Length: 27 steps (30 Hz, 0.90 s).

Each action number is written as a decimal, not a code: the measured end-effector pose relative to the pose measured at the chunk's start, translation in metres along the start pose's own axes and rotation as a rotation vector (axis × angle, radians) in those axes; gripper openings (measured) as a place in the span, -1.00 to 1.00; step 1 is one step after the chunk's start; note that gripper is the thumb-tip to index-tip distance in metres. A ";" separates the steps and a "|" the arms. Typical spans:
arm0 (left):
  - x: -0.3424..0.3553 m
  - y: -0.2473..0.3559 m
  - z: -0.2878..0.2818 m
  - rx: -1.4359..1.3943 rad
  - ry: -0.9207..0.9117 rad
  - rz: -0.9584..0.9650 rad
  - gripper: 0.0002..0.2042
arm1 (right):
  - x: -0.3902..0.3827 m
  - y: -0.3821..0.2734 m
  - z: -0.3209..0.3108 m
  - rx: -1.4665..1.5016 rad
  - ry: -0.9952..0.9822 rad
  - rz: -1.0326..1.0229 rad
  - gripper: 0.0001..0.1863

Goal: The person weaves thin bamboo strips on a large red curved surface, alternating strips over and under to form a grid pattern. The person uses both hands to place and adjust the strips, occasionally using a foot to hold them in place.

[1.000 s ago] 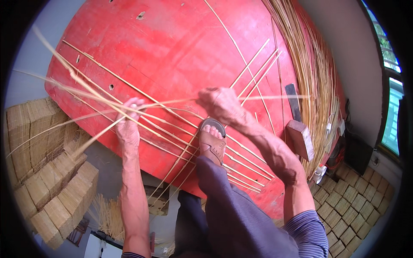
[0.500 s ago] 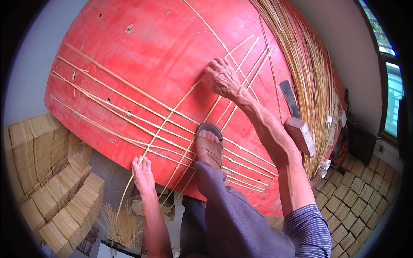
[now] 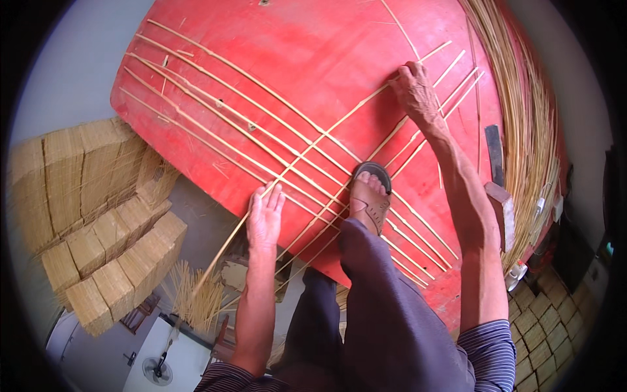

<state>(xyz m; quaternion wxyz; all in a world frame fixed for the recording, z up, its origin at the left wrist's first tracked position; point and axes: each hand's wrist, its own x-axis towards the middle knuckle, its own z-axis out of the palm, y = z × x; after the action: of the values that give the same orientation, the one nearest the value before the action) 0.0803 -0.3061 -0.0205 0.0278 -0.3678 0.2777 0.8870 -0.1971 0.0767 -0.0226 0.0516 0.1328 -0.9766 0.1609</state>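
Note:
Several pale split-bamboo strips (image 3: 248, 72) lie across a red board (image 3: 313, 46), crossed by others running at an angle. My right hand (image 3: 418, 91) is closed around one crossing strip (image 3: 346, 116), near its far end. At the board's near-left edge, my left hand (image 3: 264, 222) is palm up with fingers stretched out, touching that same strip near its thumb side. The strip's near end hangs off the board to the lower left. My sandaled foot (image 3: 371, 193) presses on the crossing point, hiding part of it.
A long bundle of thin strips (image 3: 522, 85) lies along the board's right side, beside a dark flat blade (image 3: 494, 153) and a wooden block (image 3: 501, 212). Stacked straw-coloured bundles (image 3: 85, 189) stand at left. A fan (image 3: 157, 370) sits lower left.
The view has shifted left, so board and strips appear farther right. My left hand has moved nearer to the crossed strips along the same strip. My right hand keeps its hold.

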 end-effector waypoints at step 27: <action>-0.031 -0.034 0.008 0.207 0.396 -0.072 -0.65 | -0.005 0.004 -0.013 0.037 0.080 -0.051 -0.58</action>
<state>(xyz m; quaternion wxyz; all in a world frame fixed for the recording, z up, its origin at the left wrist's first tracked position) 0.1064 -0.2682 -0.0116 0.0420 -0.5397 0.3541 0.7626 -0.1928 0.0856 -0.0119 0.0924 0.1518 -0.9670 0.1826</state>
